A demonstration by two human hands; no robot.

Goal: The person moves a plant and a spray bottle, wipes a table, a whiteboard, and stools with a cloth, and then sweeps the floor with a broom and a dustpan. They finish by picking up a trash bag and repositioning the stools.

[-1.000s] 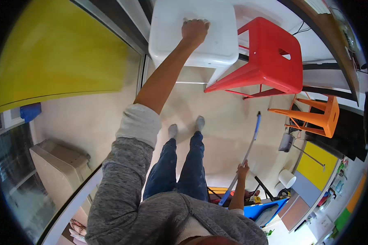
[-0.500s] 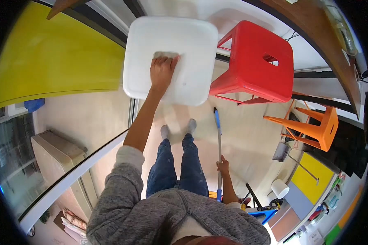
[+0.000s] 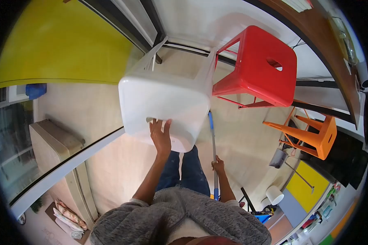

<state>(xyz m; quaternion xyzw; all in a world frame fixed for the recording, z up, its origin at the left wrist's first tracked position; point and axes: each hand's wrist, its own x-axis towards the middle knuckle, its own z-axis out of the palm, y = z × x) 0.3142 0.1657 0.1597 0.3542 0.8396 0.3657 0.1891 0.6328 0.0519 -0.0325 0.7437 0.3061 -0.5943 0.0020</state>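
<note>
my left hand [image 3: 161,134] is stretched out ahead of me, forearm bare, the grey knitted sleeve pushed back near the elbow. its fingers [image 3: 155,125] are hooked into the slot in the seat of the white stool [image 3: 163,96], thumb spread flat on the seat beside it, so the hand is gripping the stool by that cut-out. the stool is tipped toward me with the seat facing my chest and its legs pointing away, above my knees and over the floor [image 3: 241,134]. it is smooth, glossy, with a square seat and rounded corners; the legs are thin and splay outward.

my right hand [image 3: 219,165] is low and close to my body, wrist bent, fingers wrapped closed around the pole [image 3: 213,147]. the pole is a slim metal tube with blue sections, standing nearly upright just beside the white stool's right edge; i cannot tell whether the two touch.

the red stool [image 3: 259,67] stands on the floor just right of the white one, same square seat with an oval slot, shiny painted metal. farther right is an orange stool [image 3: 319,128], smaller in view, of the same make. the floor is pale and matte. to the left a big yellow panel [image 3: 57,45] curves past, and below it a beige boxy unit [image 3: 55,145] sits behind a glass wall.
</note>
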